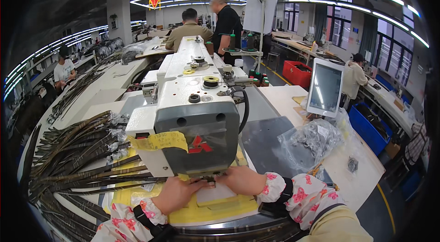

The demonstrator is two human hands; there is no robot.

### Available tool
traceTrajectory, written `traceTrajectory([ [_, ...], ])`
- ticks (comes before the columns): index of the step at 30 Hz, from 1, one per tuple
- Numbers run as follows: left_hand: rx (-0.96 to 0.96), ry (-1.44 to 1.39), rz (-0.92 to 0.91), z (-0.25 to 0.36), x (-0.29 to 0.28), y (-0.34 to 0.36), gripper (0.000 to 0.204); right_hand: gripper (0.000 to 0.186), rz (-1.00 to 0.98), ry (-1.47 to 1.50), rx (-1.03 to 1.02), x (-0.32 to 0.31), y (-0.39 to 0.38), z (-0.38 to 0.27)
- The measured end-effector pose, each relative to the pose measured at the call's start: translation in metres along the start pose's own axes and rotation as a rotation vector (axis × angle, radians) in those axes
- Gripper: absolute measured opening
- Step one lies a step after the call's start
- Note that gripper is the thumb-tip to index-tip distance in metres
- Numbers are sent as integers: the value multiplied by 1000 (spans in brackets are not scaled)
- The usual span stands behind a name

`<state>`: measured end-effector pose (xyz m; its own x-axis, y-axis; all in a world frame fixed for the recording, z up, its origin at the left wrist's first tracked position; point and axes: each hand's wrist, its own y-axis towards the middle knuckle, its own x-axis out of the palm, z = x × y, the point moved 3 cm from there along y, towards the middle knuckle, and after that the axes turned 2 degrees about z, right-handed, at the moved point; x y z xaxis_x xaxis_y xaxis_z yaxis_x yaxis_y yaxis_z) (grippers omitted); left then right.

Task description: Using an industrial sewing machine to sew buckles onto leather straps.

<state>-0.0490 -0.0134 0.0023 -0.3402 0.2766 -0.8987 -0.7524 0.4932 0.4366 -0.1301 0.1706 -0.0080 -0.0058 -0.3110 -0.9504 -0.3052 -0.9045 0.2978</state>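
Below the front of the sewing machine, a dark strap lies between the hands. The left hand, at the machine's lower left, has its fingers close together with their tips at the strap; the right hand, at the machine's lower right, bends its fingers toward it. I cannot tell whether either pinches or merely presses. Left of the machine lie more straps; right of it, a plastic bag and a tablet.
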Motion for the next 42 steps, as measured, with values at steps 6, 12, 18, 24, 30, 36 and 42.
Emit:
traceTrajectory([
  [6, 3, 35, -28, 1, 3, -5, 43, 29, -3, 2, -12, 1, 0, -2],
  [12, 76, 39, 64, 3, 0, -3, 35, 29, -4, -9, -2, -3, -2, -9],
  [18, -6, -7, 2, 7, 0, -4, 34, 30, 1, -42, 2, -3, -2, -13],
  [24, -11, -64, 53, 7, 0, 3, 24, 31, 29, -76, -9, -5, -2, -12],
  [30, -18, -57, 79, 3, 0, 4, 27, 28, 13, -63, -7, -4, 1, -7],
  [36, -49, -52, 46, 2, 8, 3, 31, 20, 46, -22, -3, 0, -1, -3],
  [42, -92, -48, 31, -2, 8, -5, 35, 23, 14, -26, 21, -4, 3, -8],
])
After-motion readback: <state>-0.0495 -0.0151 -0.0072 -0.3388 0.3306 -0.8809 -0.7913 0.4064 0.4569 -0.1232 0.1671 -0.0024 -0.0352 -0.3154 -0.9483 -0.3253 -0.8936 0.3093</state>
